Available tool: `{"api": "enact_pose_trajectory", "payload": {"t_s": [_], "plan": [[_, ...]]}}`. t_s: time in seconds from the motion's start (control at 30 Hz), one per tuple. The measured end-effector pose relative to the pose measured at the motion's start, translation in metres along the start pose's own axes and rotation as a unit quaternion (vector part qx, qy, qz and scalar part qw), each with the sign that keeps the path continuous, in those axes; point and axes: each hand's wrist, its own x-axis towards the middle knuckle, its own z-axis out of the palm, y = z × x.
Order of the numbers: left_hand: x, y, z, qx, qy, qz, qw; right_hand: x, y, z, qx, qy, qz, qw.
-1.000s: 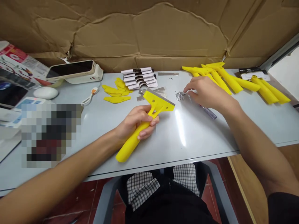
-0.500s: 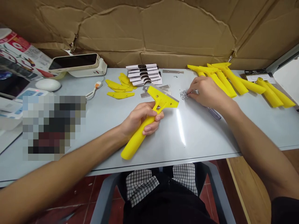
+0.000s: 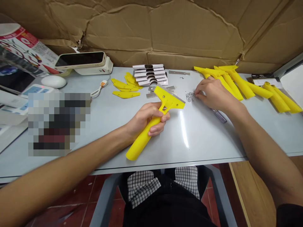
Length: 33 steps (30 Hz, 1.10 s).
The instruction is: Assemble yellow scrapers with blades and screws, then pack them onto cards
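Note:
My left hand is wrapped round the handle of a yellow scraper, its wide head tilted up to the right. A thin metal blade shows along the head's far edge, and two holes are visible in its face. My right hand is closed in a pinch at the right edge of a small pile of silver screws. Whatever sits between those fingertips is too small to make out. Below that hand, partly covered by it, lies a screwdriver with a clear purplish handle.
Yellow plates lie beside stacked white packets and loose blades. Another blade is behind the screws. Several yellow scraper handles rest at right. A phone, mouse and cable are left; cardboard stands behind.
The whole view has shifted slightly, so things appear further right. My left hand still grips the scraper, and my right hand stays at the screws, fingertips now at the pile's edge.

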Motion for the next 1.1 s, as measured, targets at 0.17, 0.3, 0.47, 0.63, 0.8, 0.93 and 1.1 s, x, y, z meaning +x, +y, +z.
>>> {"api": "enact_pose_trajectory", "payload": {"t_s": [0.17, 0.3, 0.47, 0.63, 0.8, 0.93, 1.1], "plan": [[0.000, -0.001, 0.000, 0.001, -0.003, 0.007, 1.000, 0.000, 0.000, -0.002, 0.003, 0.004, 0.001, 1.000], [0.000, -0.001, 0.000, -0.001, -0.001, 0.010, 1.000, -0.001, -0.003, -0.008, 0.012, 0.007, 0.001, 1.000], [0.000, 0.000, -0.001, -0.006, -0.006, 0.011, 1.000, -0.001, -0.001, -0.007, 0.022, 0.010, -0.006, 1.000], [0.000, -0.001, 0.000, -0.005, -0.001, 0.013, 1.000, 0.000, -0.001, -0.005, 0.029, 0.017, -0.005, 0.999], [0.000, -0.001, 0.000, -0.002, -0.004, 0.012, 1.000, 0.000, -0.005, -0.003, 0.022, 0.017, -0.003, 1.000], [0.000, -0.001, 0.000, 0.001, -0.007, 0.010, 1.000, 0.001, -0.009, 0.000, 0.033, 0.026, -0.004, 0.999], [-0.001, -0.001, -0.001, 0.010, -0.021, 0.009, 1.000, 0.003, -0.020, -0.010, 0.155, 0.054, 0.052, 0.985]]}}
